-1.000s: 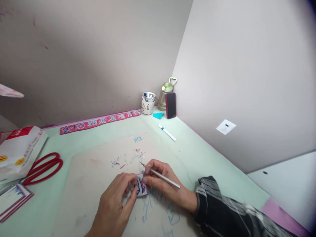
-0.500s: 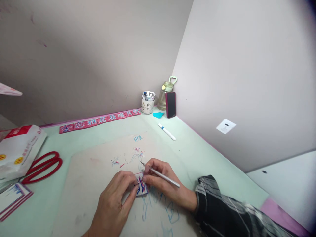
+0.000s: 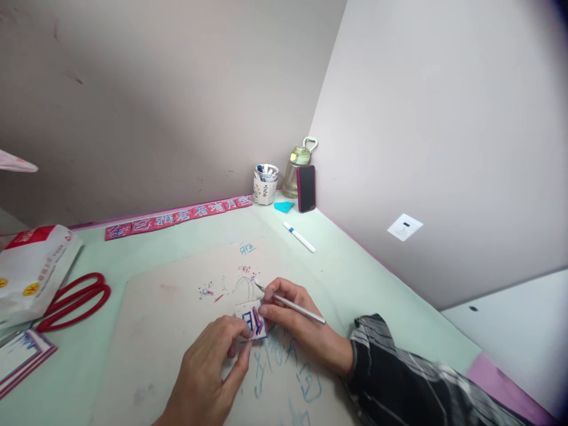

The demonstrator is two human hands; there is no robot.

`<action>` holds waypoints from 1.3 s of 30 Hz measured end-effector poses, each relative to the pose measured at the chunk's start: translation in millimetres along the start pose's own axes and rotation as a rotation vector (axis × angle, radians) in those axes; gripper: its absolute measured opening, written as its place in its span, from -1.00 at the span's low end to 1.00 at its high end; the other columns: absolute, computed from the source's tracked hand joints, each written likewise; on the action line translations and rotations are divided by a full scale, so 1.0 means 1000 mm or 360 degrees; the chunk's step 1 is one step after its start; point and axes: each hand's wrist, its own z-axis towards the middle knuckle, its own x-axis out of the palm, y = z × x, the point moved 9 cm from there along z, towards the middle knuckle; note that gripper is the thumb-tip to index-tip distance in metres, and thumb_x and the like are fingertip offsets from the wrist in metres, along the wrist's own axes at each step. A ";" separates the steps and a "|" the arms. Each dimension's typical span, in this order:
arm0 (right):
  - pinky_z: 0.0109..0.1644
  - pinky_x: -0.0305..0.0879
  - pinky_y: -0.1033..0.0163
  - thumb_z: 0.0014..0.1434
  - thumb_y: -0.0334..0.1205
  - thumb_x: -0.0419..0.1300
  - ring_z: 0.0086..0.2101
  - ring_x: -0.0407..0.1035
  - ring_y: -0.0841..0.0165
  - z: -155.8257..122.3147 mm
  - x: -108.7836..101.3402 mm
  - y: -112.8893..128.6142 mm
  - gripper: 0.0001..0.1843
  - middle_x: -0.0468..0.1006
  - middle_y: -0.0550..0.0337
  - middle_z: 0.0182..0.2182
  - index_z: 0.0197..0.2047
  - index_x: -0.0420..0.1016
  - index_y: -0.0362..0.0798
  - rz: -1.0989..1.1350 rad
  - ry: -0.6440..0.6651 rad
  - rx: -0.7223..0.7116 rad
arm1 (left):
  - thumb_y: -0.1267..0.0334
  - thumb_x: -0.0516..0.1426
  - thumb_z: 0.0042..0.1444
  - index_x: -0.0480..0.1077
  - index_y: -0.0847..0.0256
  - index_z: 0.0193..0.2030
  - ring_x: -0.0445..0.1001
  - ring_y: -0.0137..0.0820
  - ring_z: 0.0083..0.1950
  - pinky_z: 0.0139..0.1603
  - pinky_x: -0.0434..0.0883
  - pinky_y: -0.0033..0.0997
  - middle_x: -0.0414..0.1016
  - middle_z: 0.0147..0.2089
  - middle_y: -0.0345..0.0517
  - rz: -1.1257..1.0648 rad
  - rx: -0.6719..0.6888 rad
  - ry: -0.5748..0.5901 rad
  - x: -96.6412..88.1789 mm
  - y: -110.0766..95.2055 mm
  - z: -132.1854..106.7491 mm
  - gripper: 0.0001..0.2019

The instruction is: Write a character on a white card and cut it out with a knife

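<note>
My right hand [image 3: 295, 316] grips a silver craft knife [image 3: 297, 306] like a pen, its tip pointing up and left above the board. Between my hands is a small white card piece [image 3: 254, 321] with blue and red character strokes. Fingertips of my left hand [image 3: 213, 361] pinch its lower left edge, and fingers of my right hand touch its upper right side. Beneath lies a pale board [image 3: 155, 331] marked with blue handwritten strokes. Small red and blue scraps [image 3: 207, 292] are scattered just beyond my hands.
Red-handled scissors [image 3: 80, 302], a white package [image 3: 39, 272] and bordered cards [image 3: 26, 361] lie at left. A row of red character tiles [image 3: 181, 216] runs along the wall. A pen jar [image 3: 265, 192], green bottle [image 3: 290, 180], phone [image 3: 306, 188] and white marker [image 3: 299, 238] stand or lie toward the corner.
The card piece has shifted slightly up and turned, so more of its blue character shows. My left fingers have moved to its lower edge; the knife tip has moved slightly up and right.
</note>
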 end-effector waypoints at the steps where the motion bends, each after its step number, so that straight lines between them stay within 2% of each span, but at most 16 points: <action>1: -0.36 0.28 0.33 0.02 -0.17 0.45 -0.50 0.36 0.46 0.001 -0.002 0.001 -0.67 0.48 0.31 -0.51 -0.32 0.38 -0.08 0.0016 -0.0020 -0.0008 | 0.42 0.06 0.23 0.31 0.10 -0.16 0.42 -0.48 -0.44 -0.36 0.41 -0.55 0.43 -0.39 -0.29 0.0007 0.0034 0.0005 0.000 -0.002 -0.001 -0.87; 6: -0.37 0.29 0.34 0.03 -0.20 0.44 -0.51 0.37 0.46 0.002 -0.008 0.001 -0.68 0.47 0.32 -0.51 -0.31 0.37 -0.06 0.0088 -0.0098 0.0007 | 0.47 0.05 0.23 0.30 0.11 -0.13 0.45 -0.46 -0.37 -0.30 0.42 -0.52 0.48 -0.32 -0.22 0.0008 0.0120 0.0068 0.005 -0.006 -0.005 -0.83; 12: -0.35 0.31 0.34 0.03 -0.23 0.44 -0.49 0.38 0.46 0.002 -0.010 0.001 -0.69 0.48 0.32 -0.50 -0.29 0.36 -0.06 0.0126 -0.0125 -0.0008 | 0.47 0.05 0.23 0.29 0.12 -0.13 0.41 -0.49 -0.43 -0.34 0.41 -0.53 0.44 -0.34 -0.24 0.0013 0.0124 0.0050 0.004 -0.004 -0.005 -0.84; 19: -0.30 0.35 0.29 0.02 -0.22 0.44 -0.46 0.43 0.42 0.003 -0.016 -0.001 -0.67 0.48 0.32 -0.46 -0.29 0.35 -0.05 0.0126 -0.0169 0.0001 | 0.43 0.06 0.24 0.28 0.09 -0.16 0.39 -0.51 -0.46 -0.38 0.37 -0.56 0.30 -0.41 -0.33 0.0062 -0.0063 -0.0023 -0.004 0.012 -0.007 -0.87; 26: -0.29 0.35 0.30 0.00 -0.24 0.45 -0.46 0.42 0.43 0.006 -0.020 0.000 -0.66 0.47 0.33 -0.47 -0.30 0.35 -0.05 0.0199 -0.0182 -0.0001 | 0.46 0.07 0.22 0.29 0.10 -0.13 0.38 -0.53 -0.47 -0.39 0.39 -0.56 0.38 -0.34 -0.28 0.0020 0.0034 -0.0005 -0.001 0.006 -0.005 -0.83; 32: -0.26 0.37 0.29 0.03 -0.22 0.43 -0.43 0.43 0.41 0.011 -0.039 0.013 -0.70 0.49 0.32 -0.45 -0.30 0.37 -0.04 0.0125 -0.0300 -0.0108 | 0.47 0.03 0.24 0.31 0.10 -0.18 0.41 -0.51 -0.44 -0.39 0.39 -0.55 0.40 -0.36 -0.26 0.0029 0.0107 0.0090 0.006 -0.002 -0.008 -0.84; 36: -0.28 0.33 0.31 0.03 -0.22 0.44 -0.44 0.41 0.43 0.011 -0.032 0.011 -0.69 0.48 0.32 -0.46 -0.28 0.38 -0.05 0.0070 -0.0192 -0.0053 | 0.32 0.09 0.25 0.33 0.09 -0.10 0.46 -0.43 -0.39 -0.37 0.45 -0.49 0.41 -0.36 -0.25 0.0097 0.0033 0.0055 0.004 0.004 -0.008 -0.89; 39: -0.31 0.30 0.33 0.04 -0.23 0.43 -0.44 0.40 0.44 0.007 -0.022 0.006 -0.70 0.49 0.31 -0.46 -0.28 0.38 -0.05 0.0064 -0.0116 0.0009 | 0.16 0.16 0.20 0.30 0.09 0.07 0.54 -0.27 -0.17 -0.22 0.54 -0.32 0.47 -0.11 -0.08 0.0275 -0.0168 -0.0065 -0.005 0.019 -0.008 -0.69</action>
